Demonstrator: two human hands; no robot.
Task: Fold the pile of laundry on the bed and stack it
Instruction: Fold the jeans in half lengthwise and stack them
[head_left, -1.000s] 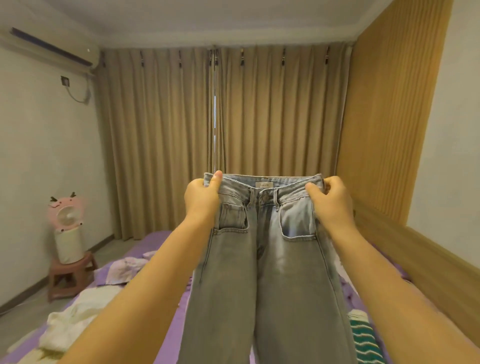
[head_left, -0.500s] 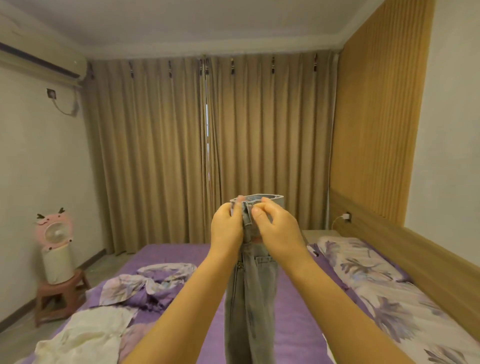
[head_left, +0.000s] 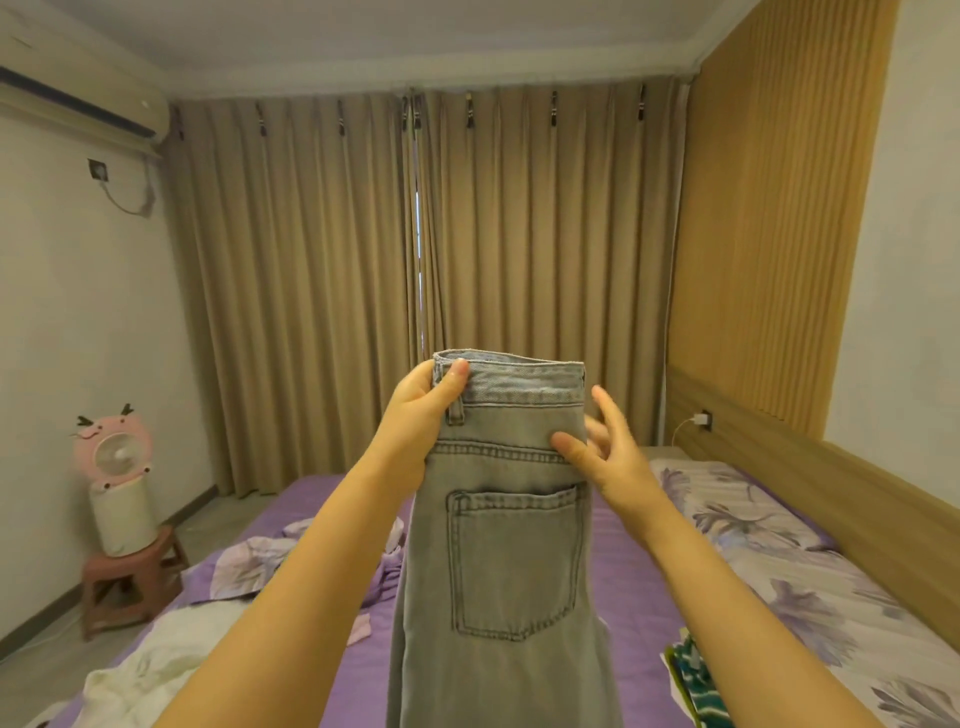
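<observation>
Fingers (head_left: 457, 376) of the left hand (head_left: 415, 415) pinched the waistband corner of the jeans (head_left: 511, 519), thumb on the near face; the right hand (head_left: 605, 457) lay loose against the opposite edge, fingers spread and relaxed, thumb just touching the denim (no real grasp that I could see); the jeans hung halved lengthwise below both hands, back pocket facing the camera, above the bed (head_left: 644, 597). To do this step well, I judged, the right hand should pinch the waistband level with the left, match the seams, then lower the legs flat onto the sheet.
</observation>
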